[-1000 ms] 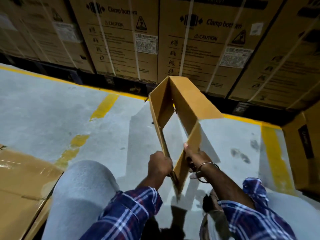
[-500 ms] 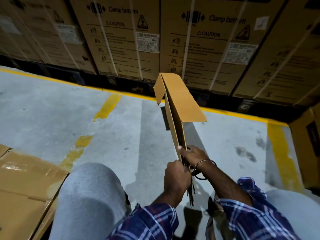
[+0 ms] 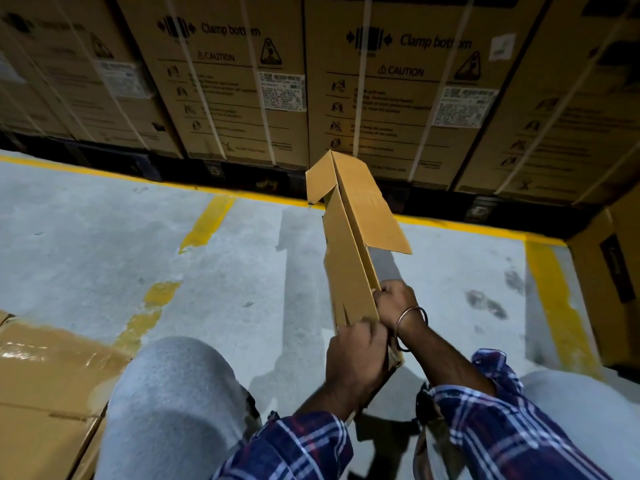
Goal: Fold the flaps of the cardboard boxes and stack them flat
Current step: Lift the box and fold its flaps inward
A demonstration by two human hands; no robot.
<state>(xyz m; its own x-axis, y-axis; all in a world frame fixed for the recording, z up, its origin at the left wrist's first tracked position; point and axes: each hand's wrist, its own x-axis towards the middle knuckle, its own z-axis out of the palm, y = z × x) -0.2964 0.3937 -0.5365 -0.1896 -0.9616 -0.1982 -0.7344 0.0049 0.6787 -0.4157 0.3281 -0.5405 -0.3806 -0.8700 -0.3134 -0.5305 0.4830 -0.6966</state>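
Cardboard box (image 3: 349, 258) collapsed flat, held edge-on above the concrete floor (image 3: 104, 244), far end pointing toward the strapped cartons (image 3: 235, 81). One end flap sticks out to each side. Left hand (image 3: 353, 358) grips the near end; right hand (image 3: 394, 303), bangle (image 3: 412, 327) at wrist, pinches the edge just beyond it. Hands close together.

We see a plain brown cardboard box (image 3: 349, 258) collapsed nearly flat, held on edge above the floor, two end flaps splayed outward at its far end.
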